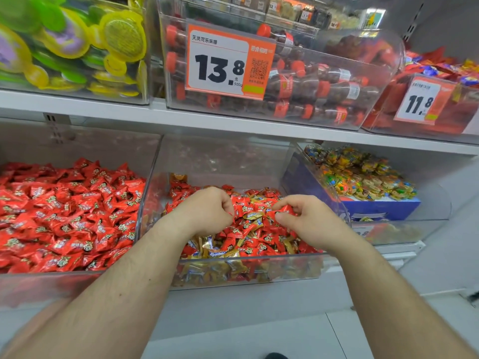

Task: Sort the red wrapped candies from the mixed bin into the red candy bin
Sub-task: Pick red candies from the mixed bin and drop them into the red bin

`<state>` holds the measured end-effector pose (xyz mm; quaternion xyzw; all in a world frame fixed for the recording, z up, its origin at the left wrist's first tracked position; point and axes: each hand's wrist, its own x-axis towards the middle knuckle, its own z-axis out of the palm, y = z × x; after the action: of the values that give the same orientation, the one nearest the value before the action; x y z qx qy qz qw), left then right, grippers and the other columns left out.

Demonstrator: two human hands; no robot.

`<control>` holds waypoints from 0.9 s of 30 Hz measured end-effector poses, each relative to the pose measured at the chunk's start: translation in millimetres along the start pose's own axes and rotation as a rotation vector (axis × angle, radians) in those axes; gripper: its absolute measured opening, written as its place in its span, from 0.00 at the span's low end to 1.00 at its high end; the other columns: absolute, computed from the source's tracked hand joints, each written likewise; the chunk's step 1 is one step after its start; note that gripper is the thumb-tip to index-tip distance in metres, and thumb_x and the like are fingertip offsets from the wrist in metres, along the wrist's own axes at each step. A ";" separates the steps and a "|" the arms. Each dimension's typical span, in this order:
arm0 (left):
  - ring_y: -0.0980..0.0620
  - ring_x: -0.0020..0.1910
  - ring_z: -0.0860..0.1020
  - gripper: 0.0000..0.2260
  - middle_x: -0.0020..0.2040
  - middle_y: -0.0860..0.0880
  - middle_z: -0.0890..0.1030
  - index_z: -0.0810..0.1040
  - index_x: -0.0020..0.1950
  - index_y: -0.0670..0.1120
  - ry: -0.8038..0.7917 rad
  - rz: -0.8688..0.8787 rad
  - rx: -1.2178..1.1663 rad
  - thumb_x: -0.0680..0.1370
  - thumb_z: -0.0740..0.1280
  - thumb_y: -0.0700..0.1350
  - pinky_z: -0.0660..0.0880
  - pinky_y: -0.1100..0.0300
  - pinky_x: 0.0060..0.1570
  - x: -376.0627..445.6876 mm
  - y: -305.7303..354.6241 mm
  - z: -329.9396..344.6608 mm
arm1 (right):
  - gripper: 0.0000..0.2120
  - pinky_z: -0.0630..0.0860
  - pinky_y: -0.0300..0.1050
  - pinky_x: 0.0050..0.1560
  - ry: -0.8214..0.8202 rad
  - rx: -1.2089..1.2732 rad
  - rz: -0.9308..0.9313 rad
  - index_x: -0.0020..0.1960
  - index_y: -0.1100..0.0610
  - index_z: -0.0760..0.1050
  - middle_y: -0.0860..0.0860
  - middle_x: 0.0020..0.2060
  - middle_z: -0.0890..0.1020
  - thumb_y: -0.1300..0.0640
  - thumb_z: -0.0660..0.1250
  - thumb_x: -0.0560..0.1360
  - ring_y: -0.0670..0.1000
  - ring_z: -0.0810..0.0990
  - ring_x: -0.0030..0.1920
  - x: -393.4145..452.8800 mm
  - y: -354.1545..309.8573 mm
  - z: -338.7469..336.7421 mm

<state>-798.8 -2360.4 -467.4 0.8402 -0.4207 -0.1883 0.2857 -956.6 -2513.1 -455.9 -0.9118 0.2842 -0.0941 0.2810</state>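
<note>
Over the mixed bin, the right hand pinches a red candy; the left hand is fisted. Best lift clear, then cross to the red candy bin.

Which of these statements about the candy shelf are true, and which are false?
1. Both hands are over the middle bin of mixed candies. True.
2. The right hand pinches a red wrapped candy. True.
3. The bin of red candies stands to the right of the mixed one. False: it stands to its left.
4. The left hand lies flat with straight fingers. False: its fingers are curled.
5. The price tag above the mixed bin reads 11.8. False: it reads 13.8.
</note>
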 end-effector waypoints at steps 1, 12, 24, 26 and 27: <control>0.55 0.33 0.76 0.09 0.38 0.52 0.80 0.80 0.42 0.44 0.028 -0.008 -0.023 0.75 0.62 0.35 0.72 0.64 0.29 -0.1 0.7 0.0 | 0.03 0.73 0.40 0.37 0.027 0.078 0.012 0.50 0.46 0.81 0.49 0.37 0.79 0.53 0.69 0.77 0.46 0.76 0.36 -0.3 1.5 -1.3; 0.50 0.35 0.78 0.17 0.38 0.48 0.81 0.80 0.43 0.43 -0.212 -0.094 0.262 0.70 0.74 0.56 0.73 0.57 0.35 6.9 8.0 16.3 | 0.13 0.75 0.34 0.24 -0.022 1.794 0.513 0.53 0.63 0.76 0.58 0.36 0.80 0.53 0.61 0.80 0.49 0.78 0.28 -11.8 -16.8 -26.6; 0.52 0.27 0.69 0.12 0.31 0.50 0.74 0.75 0.41 0.45 0.156 -0.207 -0.750 0.80 0.63 0.51 0.64 0.61 0.29 -4.4 -0.9 -10.6 | 0.16 0.73 0.44 0.39 0.131 -0.084 0.246 0.39 0.54 0.73 0.47 0.34 0.78 0.43 0.73 0.71 0.49 0.78 0.38 6.3 -9.8 -3.1; 0.53 0.26 0.71 0.10 0.35 0.47 0.79 0.75 0.44 0.45 0.092 -0.290 -1.169 0.81 0.63 0.50 0.64 0.63 0.24 -7.7 -0.2 -14.6 | 0.18 0.75 0.46 0.46 -0.021 -0.296 0.255 0.46 0.53 0.77 0.48 0.42 0.80 0.40 0.73 0.70 0.52 0.79 0.46 9.0 -15.8 0.5; 0.53 0.25 0.72 0.09 0.36 0.46 0.81 0.74 0.45 0.44 0.053 -0.316 -1.308 0.81 0.63 0.49 0.65 0.65 0.22 -10.0 1.1 -16.2 | 0.20 0.77 0.47 0.47 -0.099 -0.367 0.263 0.49 0.55 0.78 0.50 0.44 0.81 0.39 0.73 0.69 0.53 0.79 0.47 11.5 -16.5 3.4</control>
<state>-796.2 -2347.5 -453.6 0.5497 -0.0850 -0.4234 0.7151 -938.3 -2506.9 -449.2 -0.9063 0.3987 0.0416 0.1339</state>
